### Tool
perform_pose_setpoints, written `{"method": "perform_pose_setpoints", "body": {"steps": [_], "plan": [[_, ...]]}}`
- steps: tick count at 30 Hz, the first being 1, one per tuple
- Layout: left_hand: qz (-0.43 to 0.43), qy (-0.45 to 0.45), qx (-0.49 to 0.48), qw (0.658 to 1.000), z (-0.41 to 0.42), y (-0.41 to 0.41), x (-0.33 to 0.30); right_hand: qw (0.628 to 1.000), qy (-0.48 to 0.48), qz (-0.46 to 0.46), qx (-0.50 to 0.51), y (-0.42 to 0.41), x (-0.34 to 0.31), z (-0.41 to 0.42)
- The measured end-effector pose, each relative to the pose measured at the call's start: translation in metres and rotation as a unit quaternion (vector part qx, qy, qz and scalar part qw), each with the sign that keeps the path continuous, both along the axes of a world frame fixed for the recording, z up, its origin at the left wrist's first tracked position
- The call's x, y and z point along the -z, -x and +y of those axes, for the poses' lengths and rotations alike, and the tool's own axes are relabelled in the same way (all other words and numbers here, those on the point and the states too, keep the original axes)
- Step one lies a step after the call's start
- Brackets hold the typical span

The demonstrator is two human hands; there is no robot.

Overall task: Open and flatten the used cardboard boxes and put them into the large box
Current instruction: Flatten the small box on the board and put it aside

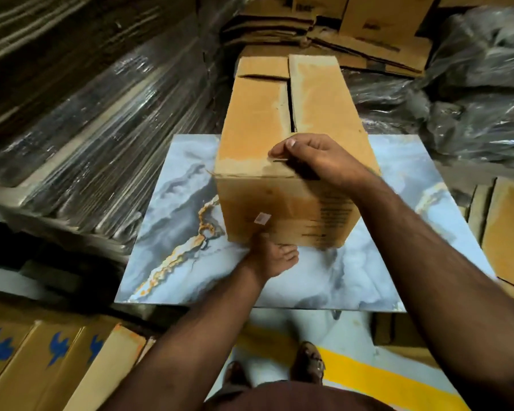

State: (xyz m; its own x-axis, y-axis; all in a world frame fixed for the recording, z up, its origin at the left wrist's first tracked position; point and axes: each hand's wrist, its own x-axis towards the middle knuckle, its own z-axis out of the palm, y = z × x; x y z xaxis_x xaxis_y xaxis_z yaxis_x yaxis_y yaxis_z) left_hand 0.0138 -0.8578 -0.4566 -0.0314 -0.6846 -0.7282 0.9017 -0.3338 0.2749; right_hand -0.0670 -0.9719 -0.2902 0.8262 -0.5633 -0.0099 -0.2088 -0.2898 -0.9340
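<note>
Here both hands (315, 161) grip the cardboard box (288, 143) top and bottom.

The box (291, 149) stands on the slab (172, 232). Right hand (315, 157) lies on its top near edge, left hand (269, 256) at its bottom near edge. Wrapped stacks (86, 120) lie left, flattened cartons (339, 31) behind.

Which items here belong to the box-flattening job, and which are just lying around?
Job: cardboard box, right hand gripping its top edge, left hand at its lower edge.
Lying about: marble-patterned slab, wrapped stacks, blue-printed cartons.
</note>
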Motion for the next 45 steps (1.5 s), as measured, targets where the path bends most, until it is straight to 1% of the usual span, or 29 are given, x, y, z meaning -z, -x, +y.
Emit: {"method": "perform_pose_setpoints", "body": {"steps": [1, 2, 3, 5, 8, 9, 10, 11, 13, 14, 15, 17, 20, 22, 23, 24, 25, 26, 27, 28, 29, 31, 33, 35, 37, 39, 41, 43, 45], "plan": [[-0.013, -0.003, 0.025, 1.0, 0.002, 0.001, -0.003, 1.0, -0.007, 0.009, -0.007, -0.003, 0.008, 0.002], [-0.017, -0.01, 0.029, 0.999, 0.001, 0.001, -0.008, 1.0, -0.015, 0.007, -0.008, -0.005, 0.016, 0.003], [-0.014, -0.012, 0.033, 0.999, -0.001, -0.002, -0.012, 1.0, -0.027, -0.008, -0.003, -0.005, 0.023, 0.003], [-0.019, -0.03, 0.044, 0.998, -0.002, -0.013, -0.017, 0.995, -0.086, -0.048, 0.005, -0.005, 0.029, -0.001], [-0.073, -0.034, 0.086, 0.993, 0.005, -0.024, -0.019, 0.975, -0.196, -0.105, 0.027, -0.004, 0.033, -0.01], [-0.087, -0.024, 0.111, 0.99, 0.006, -0.026, -0.02, 0.971, -0.21, -0.112, 0.032, -0.004, 0.035, -0.012], [-0.123, -0.016, 0.15, 0.981, 0.008, -0.03, -0.021, 0.968, -0.216, -0.118, 0.036, -0.004, 0.035, -0.012], [-0.166, 0.001, 0.217, 0.962, 0.009, -0.034, -0.025, 0.967, -0.22, -0.123, 0.045, -0.004, 0.036, -0.01], [-0.285, 0.026, 0.349, 0.892, 0.008, -0.043, -0.042, 0.959, -0.237, -0.141, 0.064, -0.004, 0.036, -0.008], [-0.33, 0.045, 0.389, 0.859, 0.004, -0.049, -0.053, 0.951, -0.257, -0.158, 0.074, -0.004, 0.035, -0.008], [-0.367, 0.063, 0.41, 0.832, 0.0, -0.054, -0.065, 0.94, -0.28, -0.177, 0.084, -0.003, 0.035, -0.009], [-0.422, 0.095, 0.424, 0.796, -0.007, -0.064, -0.099, 0.909, -0.338, -0.217, 0.111, 0.0, 0.036, -0.014], [-0.467, 0.127, 0.435, 0.76, -0.014, -0.078, -0.154, 0.839, -0.421, -0.284, 0.194, 0.005, 0.034, -0.021], [-0.508, 0.113, 0.436, 0.734, -0.016, -0.092, -0.175, 0.8, -0.438, -0.321, 0.256, 0.008, 0.031, -0.023], [-0.542, 0.102, 0.42, 0.721, -0.019, -0.1, -0.18, 0.788, -0.434, -0.332, 0.284, 0.009, 0.029, -0.025], [-0.588, 0.087, 0.393, 0.702, -0.024, -0.106, -0.181, 0.783, -0.428, -0.334, 0.304, 0.009, 0.027, -0.029], [-0.643, 0.064, 0.36, 0.673, -0.031, -0.111, -0.182, 0.788, -0.415, -0.325, 0.319, 0.009, 0.026, -0.033], [-0.707, 0.034, 0.331, 0.624, -0.039, -0.115, -0.181, 0.796, -0.402, -0.311, 0.329, 0.009, 0.025, -0.038], [-0.763, -0.006, 0.313, 0.565, -0.047, -0.116, -0.179, 0.809, -0.383, -0.291, 0.337, 0.007, 0.022, -0.044], [-0.795, -0.053, 0.307, 0.52, -0.054, -0.115, -0.177, 0.822, -0.364, -0.272, 0.344, 0.003, 0.019, -0.05], [-0.803, -0.095, 0.306, 0.503, -0.061, -0.113, -0.173, 0.836, -0.34, -0.25, 0.351, -0.001, 0.015, -0.056], [-0.789, -0.143, 0.311, 0.51, -0.075, -0.104, -0.169, 0.862, -0.297, -0.219, 0.347, -0.013, 0.005, -0.068], [-0.775, -0.165, 0.323, 0.517, -0.092, -0.097, -0.166, 0.884, -0.263, -0.202, 0.33, -0.027, -0.004, -0.081], [-0.76, -0.19, 0.334, 0.523, -0.108, -0.095, -0.165, 0.896, -0.233, -0.196, 0.323, -0.043, -0.009, -0.092], [-0.742, -0.223, 0.338, 0.535, -0.123, -0.096, -0.166, 0.899, -0.202, -0.19, 0.339, -0.058, -0.011, -0.104], [-0.722, -0.254, 0.338, 0.548, -0.136, -0.097, -0.17, 0.897, -0.156, -0.167, 0.378, -0.069, -0.006, -0.118], [-0.7, -0.277, 0.351, 0.557, -0.148, -0.097, -0.176, 0.883, -0.127, -0.133, 0.432, -0.072, 0.008, -0.13], [-0.687, -0.298, 0.378, 0.545, -0.156, -0.096, -0.18, 0.865, -0.09, -0.118, 0.479, -0.071, 0.026, -0.134], [-0.683, -0.317, 0.405, 0.518, -0.161, -0.094, -0.18, 0.87, -0.019, -0.117, 0.479, -0.069, 0.043, -0.132]]}}
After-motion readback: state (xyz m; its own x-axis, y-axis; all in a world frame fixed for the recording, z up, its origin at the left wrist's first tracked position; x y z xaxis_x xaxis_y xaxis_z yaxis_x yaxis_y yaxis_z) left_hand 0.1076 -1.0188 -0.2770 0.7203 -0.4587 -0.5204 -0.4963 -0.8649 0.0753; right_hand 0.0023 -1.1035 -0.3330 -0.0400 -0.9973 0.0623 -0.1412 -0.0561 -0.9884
